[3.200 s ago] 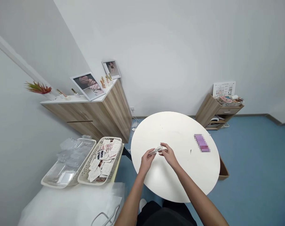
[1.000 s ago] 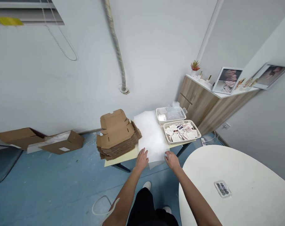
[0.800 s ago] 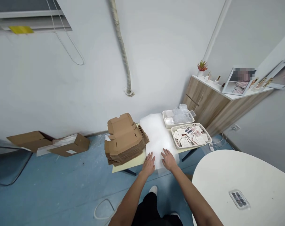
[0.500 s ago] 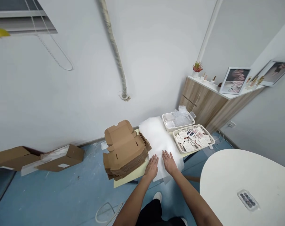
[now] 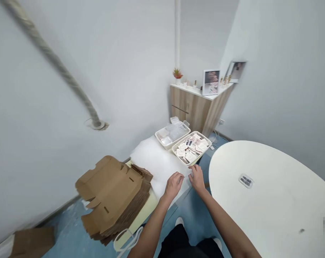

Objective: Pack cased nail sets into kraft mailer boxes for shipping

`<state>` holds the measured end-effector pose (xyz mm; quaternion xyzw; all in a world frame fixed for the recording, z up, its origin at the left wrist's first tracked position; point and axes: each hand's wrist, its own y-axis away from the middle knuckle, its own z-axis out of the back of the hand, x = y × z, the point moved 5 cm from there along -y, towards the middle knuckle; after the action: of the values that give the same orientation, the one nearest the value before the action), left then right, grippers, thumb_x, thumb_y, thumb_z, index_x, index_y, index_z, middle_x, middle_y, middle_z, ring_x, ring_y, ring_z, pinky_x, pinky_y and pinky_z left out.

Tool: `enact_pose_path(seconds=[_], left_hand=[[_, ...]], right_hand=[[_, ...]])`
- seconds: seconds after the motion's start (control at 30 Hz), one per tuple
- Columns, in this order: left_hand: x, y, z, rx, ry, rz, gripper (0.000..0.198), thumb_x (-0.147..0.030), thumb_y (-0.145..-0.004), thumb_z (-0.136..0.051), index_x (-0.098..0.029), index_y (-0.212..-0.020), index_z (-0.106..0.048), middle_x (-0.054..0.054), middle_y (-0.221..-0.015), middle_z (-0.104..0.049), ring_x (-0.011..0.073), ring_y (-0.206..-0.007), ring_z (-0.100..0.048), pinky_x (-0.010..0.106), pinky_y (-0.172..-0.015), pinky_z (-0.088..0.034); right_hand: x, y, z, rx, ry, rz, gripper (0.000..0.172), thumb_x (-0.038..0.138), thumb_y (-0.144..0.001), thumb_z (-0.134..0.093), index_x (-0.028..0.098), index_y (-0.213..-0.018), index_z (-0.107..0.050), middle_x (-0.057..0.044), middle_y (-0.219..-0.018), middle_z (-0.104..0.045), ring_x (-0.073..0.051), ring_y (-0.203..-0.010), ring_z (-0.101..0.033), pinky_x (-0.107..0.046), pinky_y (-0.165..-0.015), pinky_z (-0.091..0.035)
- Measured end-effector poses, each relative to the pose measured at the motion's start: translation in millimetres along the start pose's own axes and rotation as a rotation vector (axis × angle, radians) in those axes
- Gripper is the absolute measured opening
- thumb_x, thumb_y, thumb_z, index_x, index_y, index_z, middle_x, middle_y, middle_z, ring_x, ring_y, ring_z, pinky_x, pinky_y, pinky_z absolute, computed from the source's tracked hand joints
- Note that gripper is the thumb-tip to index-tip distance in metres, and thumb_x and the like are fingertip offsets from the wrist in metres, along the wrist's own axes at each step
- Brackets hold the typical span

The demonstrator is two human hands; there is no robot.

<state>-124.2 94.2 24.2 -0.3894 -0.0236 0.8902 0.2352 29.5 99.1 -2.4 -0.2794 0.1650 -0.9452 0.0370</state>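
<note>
A stack of thin white foam sheets [image 5: 151,157] lies on a pale yellow table, its near part under my hands. My left hand [image 5: 174,184] is closed in a pinch on the near part of the top foam sheet. My right hand [image 5: 197,178] is curled on the same sheet's right edge, close to the basket of cards, with thumb and fingers drawn together. Flattened brown cardboard boxes [image 5: 116,197] are piled left of the sheets. Behind them stand a white basket of clear plastic cases [image 5: 173,132] and a white basket of printed cards [image 5: 192,147].
A round white table [image 5: 275,200] stands on the right, bearing a clear case with dark pieces [image 5: 246,180]. A wooden cabinet [image 5: 192,105] fills the corner. A white cable [image 5: 129,238] hangs near the boxes. An open carton [image 5: 30,242] sits on the floor, lower left.
The view has turned right. My hands, earlier flat with fingers extended on the foam sheets, have moved toward the baskets and curled into pinches at the sheet's edge.
</note>
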Motion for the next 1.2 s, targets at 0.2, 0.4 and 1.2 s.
enact_pose_path(seconds=[0.2, 0.4, 1.2], left_hand=[[-90.2, -23.8, -67.8, 0.14, 0.098, -0.166, 0.019, -0.013, -0.087, -0.044, -0.022, -0.088, -0.061, 0.002, -0.085, -0.063, 0.0172, -0.085, -0.06, 0.028, -0.077, -0.048], [-179.9, -20.5, -169.3, 0.276, 0.024, -0.335, 0.023, -0.006, -0.084, -0.043, -0.022, -0.088, -0.059, 0.002, -0.086, -0.061, 0.0177, -0.084, -0.058, 0.028, -0.074, -0.048], [-197.6, 35.1, -362.6, 0.507, -0.199, -0.766, 0.037, -0.002, -0.088, -0.033, -0.019, -0.102, -0.063, 0.006, -0.102, -0.071, 0.0183, -0.105, -0.064, 0.047, -0.105, -0.043]], right_hand=[[-97.6, 37.9, 92.3, -0.223, -0.042, -0.285, 0.027, 0.009, -0.075, -0.039, 0.022, -0.089, -0.058, -0.007, -0.102, -0.063, -0.024, -0.101, -0.048, -0.038, -0.09, -0.039], [-184.8, 123.3, 192.9, -0.34, 0.038, -0.4, 0.036, 0.01, -0.078, -0.037, 0.023, -0.101, -0.061, -0.006, -0.116, -0.065, -0.025, -0.122, -0.044, -0.047, -0.104, -0.031], [-270.1, 345.6, 235.3, -0.184, 0.2, -0.309, 0.035, -0.003, -0.08, -0.031, 0.022, -0.082, -0.055, -0.005, -0.117, -0.066, -0.022, -0.124, -0.049, -0.052, -0.105, -0.038]])
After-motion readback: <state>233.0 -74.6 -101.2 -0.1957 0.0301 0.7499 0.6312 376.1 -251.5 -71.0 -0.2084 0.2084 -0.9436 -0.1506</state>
